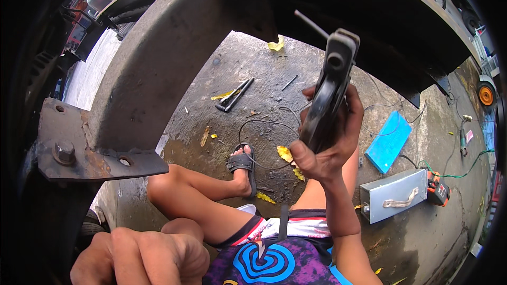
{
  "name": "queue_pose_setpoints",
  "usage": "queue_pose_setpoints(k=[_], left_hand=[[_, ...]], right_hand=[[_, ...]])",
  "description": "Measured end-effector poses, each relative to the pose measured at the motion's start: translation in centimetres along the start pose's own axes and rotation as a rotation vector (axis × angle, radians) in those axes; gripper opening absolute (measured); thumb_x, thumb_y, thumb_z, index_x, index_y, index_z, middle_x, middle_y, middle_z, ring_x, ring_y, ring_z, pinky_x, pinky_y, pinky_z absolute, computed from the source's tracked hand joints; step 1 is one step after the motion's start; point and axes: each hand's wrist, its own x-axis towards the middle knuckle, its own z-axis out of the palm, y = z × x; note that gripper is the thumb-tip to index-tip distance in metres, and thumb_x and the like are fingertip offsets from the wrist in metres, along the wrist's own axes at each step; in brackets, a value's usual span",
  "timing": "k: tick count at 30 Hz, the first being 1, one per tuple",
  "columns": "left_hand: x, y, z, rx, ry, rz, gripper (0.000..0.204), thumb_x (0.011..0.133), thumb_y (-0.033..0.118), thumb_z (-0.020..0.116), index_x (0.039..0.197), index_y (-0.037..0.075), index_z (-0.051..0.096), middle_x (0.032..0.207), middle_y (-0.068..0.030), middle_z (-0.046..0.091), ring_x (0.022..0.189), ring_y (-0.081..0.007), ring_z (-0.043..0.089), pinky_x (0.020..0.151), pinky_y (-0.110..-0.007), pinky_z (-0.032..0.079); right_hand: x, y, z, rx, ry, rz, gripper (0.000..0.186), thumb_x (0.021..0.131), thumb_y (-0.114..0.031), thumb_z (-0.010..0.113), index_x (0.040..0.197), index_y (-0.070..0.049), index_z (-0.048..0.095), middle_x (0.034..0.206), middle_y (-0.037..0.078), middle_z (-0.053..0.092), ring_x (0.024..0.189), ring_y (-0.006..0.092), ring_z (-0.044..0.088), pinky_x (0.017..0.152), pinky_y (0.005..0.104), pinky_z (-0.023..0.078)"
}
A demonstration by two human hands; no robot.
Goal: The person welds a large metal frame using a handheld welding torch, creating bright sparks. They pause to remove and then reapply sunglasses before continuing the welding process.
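1. Black plastic or metal, the holder (326,97) sits in the closed grip of the right hand (337,153), fingers wrapped round its body, thumb near its lower end. It is to the right of the beam (153,68), apart from it and tilted upward.
2. From the holder's head juts a thin rod (311,24), angled up toward the top of the beam. Loading it looks done. No spark or glow shows at its tip; whether the tip touches the dark panel (380,26) right of the beam, I cannot tell.
3. Below the beam, the left hand (142,256) has its fingers curled; whether they hold anything is hidden.
4. At the beam's foot, a plate (95,164) carries one seated bolt (64,152), so that fastening seems in place. A bare hole (125,161) shows to its right; whether it needs filling is unclear.
5. I can make out no fresh seam on the beam, so the rod's use appears mostly left to do.
6. On the ground right of the beam lie a black tool (235,95) and, farther off, a blue box (388,141), a grey case (393,195) and a green cable (470,157), all apart from the hands.
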Motion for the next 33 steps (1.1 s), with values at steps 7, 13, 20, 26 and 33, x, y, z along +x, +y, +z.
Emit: queue_pose_setpoints(k=[7,13,20,26,33], left_hand=[[-0.2,1.3,0.8,-0.040,0.145,-0.073,0.034,0.081,-0.004,0.083,0.108,0.016,0.079,0.098,-0.0042,0.062,0.063,-0.0121,0.069,0.058,-0.015,0.059],[0.9,0.8,-0.2,-0.173,0.053,0.002,0.039,0.079,-0.008,0.081,0.111,0.015,0.080,0.096,-0.0048,0.064,0.061,-0.0137,0.068,0.056,-0.015,0.059],[-0.2,0.2,0.2,-0.258,0.160,0.152,0.041,0.079,-0.007,0.083,0.114,0.013,0.079,0.096,-0.0065,0.067,0.063,-0.0161,0.069,0.055,-0.017,0.060],[-0.3,-0.1,-0.4,-0.165,0.134,0.106,0.044,0.078,-0.007,0.084,0.117,0.013,0.077,0.098,-0.0056,0.066,0.065,-0.0152,0.070,0.060,-0.017,0.062],[-0.2,0.8,0.1,-0.110,0.188,0.024,0.043,0.081,-0.003,0.083,0.119,0.015,0.077,0.101,-0.0048,0.068,0.068,-0.0144,0.071,0.061,-0.017,0.058]], right_hand=[[5.2,-0.2,2.6,0.147,0.084,-0.006,0.085,0.090,-0.035,0.080,0.150,0.011,0.040,0.120,0.019,0.062,0.069,0.0148,0.062,0.054,0.0271,0.050],[6.4,-0.6,4.9,0.209,0.135,0.008,0.079,0.093,-0.034,0.076,0.148,0.012,0.044,0.115,0.017,0.064,0.067,0.0131,0.060,0.053,0.0263,0.049],[6.4,-0.3,6.3,0.265,0.124,-0.010,0.090,0.090,-0.038,0.081,0.154,0.009,0.039,0.117,0.017,0.065,0.068,0.0119,0.059,0.053,0.0257,0.048],[6.7,-0.3,5.1,0.252,0.130,0.008,0.092,0.088,-0.037,0.083,0.154,0.010,0.039,0.119,0.019,0.065,0.069,0.0127,0.059,0.052,0.0257,0.047],[6.6,-2.3,5.3,0.652,0.074,0.278,0.082,0.091,-0.045,0.076,0.142,0.012,0.048,0.115,0.019,0.059,0.070,0.0159,0.060,0.050,0.0267,0.048]])
